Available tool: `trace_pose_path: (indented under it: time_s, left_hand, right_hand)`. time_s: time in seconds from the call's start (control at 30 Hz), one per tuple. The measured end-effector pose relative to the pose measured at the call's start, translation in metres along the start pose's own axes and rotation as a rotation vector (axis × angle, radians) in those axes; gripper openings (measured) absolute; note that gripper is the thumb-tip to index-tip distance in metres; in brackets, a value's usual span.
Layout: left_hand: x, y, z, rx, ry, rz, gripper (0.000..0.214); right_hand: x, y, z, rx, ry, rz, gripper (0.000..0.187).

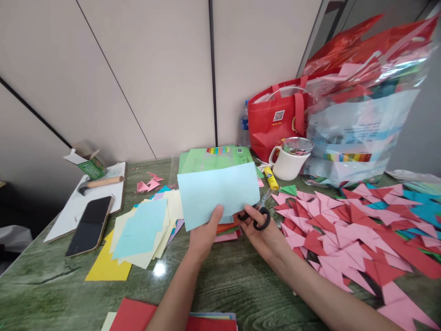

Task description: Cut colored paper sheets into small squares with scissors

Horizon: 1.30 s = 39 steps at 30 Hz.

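A light blue sheet of paper (pixel 218 191) is held up in front of me above the table. My left hand (pixel 204 236) is closed on its lower edge, thumb on the near face. My right hand (pixel 260 232) holds a pair of black-handled scissors (pixel 263 219) at the sheet's lower right corner, its fingers around the handles. The blades point away, just right of the paper. Beneath the sheet lies a partly hidden stack of coloured paper (pixel 227 236). Left of my left hand, pale blue and cream sheets (pixel 141 230) lie in a loose pile.
Pink and red folded paper pieces (pixel 344 230) cover the right side. Behind stand a white mug (pixel 287 163), a yellow glue stick (pixel 271 178), a red bag (pixel 275 119) and a clear plastic bag (pixel 358 119). At left lie a phone (pixel 90 225) and a hammer (pixel 103 183); red paper (pixel 132 315) lies nearest me.
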State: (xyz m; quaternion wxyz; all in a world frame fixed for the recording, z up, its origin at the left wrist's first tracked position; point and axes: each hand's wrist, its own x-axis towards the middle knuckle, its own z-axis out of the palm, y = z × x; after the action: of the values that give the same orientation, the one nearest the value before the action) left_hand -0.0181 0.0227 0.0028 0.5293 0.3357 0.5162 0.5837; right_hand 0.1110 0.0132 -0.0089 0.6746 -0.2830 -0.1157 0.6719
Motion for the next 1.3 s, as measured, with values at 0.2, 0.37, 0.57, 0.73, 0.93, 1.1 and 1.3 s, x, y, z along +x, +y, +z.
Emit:
trace_pose_path:
  time_s: [0.2,0.37,0.57,0.73,0.93,1.1,1.3]
  left_hand:
    - [0.000,0.001,0.000,0.067,-0.001,0.078,0.053]
    - [-0.005,0.004,0.006,0.045,-0.098,-0.016,0.052]
    - [-0.001,0.012,0.010,-0.092,0.010,0.027,0.059]
    - [0.002,0.022,0.007,-0.161,0.074,0.065,0.056]
    - [0.003,0.023,0.004,-0.163,0.103,0.108,0.054]
    - [0.002,0.016,0.000,-0.065,0.117,0.080,0.047]
    - [-0.005,0.017,0.001,0.175,0.134,-0.020,0.041]
  right_hand:
    - [0.004,-0.001,-0.006,-0.053,0.119,-0.106,0.024]
    - [-0.001,-0.001,0.000,-0.132,0.127,-0.221,0.027]
    - [-0.004,0.000,0.004,-0.217,0.079,-0.243,0.027]
    - [-0.015,0.007,0.007,-0.483,-0.128,-0.132,0.031]
    - [-0.031,0.014,0.011,-0.596,-0.588,0.142,0.033]
    - [-0.031,0.012,0.012,-0.619,-0.628,0.152,0.031]
    - [-0.029,0.009,0.012,-0.587,-0.600,0.112,0.029]
